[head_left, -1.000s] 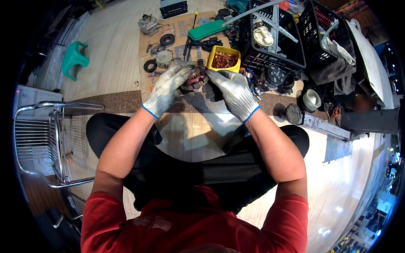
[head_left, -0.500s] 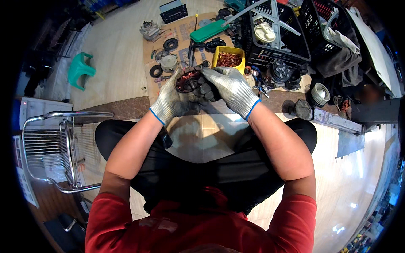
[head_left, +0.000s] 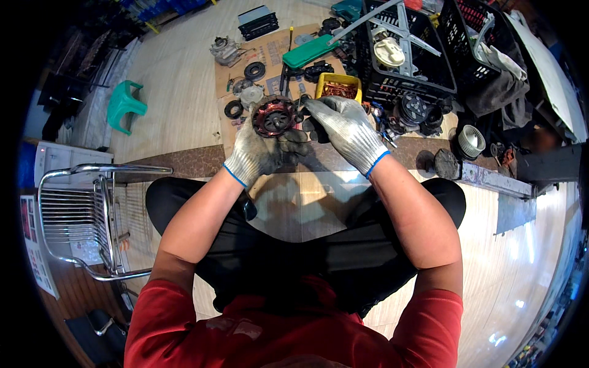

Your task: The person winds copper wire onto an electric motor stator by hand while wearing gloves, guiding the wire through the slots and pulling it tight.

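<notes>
Copper-wound motor core (head_left: 273, 118), upper centre of frame, in left hand (head_left: 260, 147): thumb at its left edge, fingers curled below; right hand (head_left: 345, 121) just right of it, fingers part-curled, cannot tell if holding anything. Likely heavy, stiff, perhaps greasy, windings easily nicked; best taken by the outer rim. Versus half a second earlier: round face turned to view, right hand off it.

Your gloves (head_left: 350, 127): matt knitted cloth. Your round part (head_left: 275, 119): dark metal, glossy reddish coils (head_left: 260, 116). Near the matt cardboard's (head_left: 273, 53) right edge: smooth plastic tub (head_left: 338, 78).
</notes>
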The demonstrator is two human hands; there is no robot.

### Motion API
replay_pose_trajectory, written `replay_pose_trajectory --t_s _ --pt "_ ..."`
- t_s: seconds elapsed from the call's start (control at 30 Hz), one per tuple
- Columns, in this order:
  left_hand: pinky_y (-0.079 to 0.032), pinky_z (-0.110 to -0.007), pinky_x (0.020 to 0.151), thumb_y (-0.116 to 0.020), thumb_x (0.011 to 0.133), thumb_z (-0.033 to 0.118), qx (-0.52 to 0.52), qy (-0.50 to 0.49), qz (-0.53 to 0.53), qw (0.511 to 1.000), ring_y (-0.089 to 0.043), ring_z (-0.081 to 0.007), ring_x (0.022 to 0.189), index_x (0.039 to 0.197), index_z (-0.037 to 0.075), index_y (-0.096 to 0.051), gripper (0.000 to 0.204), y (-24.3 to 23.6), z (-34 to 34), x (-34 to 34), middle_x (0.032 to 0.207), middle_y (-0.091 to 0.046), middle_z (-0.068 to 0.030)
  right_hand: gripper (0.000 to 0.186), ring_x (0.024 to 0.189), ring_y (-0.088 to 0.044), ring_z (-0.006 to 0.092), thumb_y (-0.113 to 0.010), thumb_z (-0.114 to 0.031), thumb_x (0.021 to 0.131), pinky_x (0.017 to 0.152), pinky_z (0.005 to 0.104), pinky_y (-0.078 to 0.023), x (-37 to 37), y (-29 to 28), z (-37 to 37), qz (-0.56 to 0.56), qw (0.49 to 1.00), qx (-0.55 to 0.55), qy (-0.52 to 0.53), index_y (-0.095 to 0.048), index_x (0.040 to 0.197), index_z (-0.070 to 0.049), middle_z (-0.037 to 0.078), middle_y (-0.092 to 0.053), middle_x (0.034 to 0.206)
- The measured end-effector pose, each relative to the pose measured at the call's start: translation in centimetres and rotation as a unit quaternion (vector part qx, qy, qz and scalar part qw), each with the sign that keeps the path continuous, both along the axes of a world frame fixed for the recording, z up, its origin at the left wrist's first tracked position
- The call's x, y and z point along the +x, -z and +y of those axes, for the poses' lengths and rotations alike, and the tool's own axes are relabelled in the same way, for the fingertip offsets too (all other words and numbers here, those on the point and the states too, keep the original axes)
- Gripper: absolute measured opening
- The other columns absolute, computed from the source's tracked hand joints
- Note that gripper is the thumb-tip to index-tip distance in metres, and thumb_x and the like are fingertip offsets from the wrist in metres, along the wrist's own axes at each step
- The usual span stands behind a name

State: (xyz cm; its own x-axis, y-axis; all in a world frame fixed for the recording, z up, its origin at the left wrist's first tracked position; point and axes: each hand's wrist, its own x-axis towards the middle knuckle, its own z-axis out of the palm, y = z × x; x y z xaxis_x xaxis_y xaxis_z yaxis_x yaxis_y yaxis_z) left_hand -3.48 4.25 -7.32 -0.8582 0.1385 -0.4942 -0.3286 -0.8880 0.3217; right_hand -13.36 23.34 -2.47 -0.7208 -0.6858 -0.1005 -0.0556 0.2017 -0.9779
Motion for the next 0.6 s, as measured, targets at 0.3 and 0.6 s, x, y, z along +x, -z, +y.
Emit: replay_pose_trajectory --t_s 0.3,0.6 --pt "-0.057 -0.058 0.075 -0.032 0.092 0.077 0.004 -0.090 0.004 0.996 -0.068 -0.0376 0.088 0.119 0.011 -0.063 0.078 0.4 0.0 -0.2 0.104 -0.069 -0.0152 0.041 0.087 -0.066 0.0370 -0.059 -0.036 0.092 0.079 0.0408 -0.049 -0.1 0.2 -0.1 0.010 0.999 0.019 0.043 -0.069 0.102 0.002 0.023 -0.069 0.092" --pt "-0.057 -0.057 0.068 -0.027 0.090 0.080 0.007 -0.021 0.010 1.000 -0.068 -0.0409 0.081 0.115 0.009 -0.064 0.084 0.4 -0.3 0.3 0.099 -0.069 -0.0192 0.036 0.096 -0.065 0.0403 -0.059 -0.035 0.092 0.083 0.0434 -0.050 0.2 0.9 -0.3 0.191 0.980 0.043 0.017 -0.070 0.104 -0.003 0.024 -0.069 0.099"
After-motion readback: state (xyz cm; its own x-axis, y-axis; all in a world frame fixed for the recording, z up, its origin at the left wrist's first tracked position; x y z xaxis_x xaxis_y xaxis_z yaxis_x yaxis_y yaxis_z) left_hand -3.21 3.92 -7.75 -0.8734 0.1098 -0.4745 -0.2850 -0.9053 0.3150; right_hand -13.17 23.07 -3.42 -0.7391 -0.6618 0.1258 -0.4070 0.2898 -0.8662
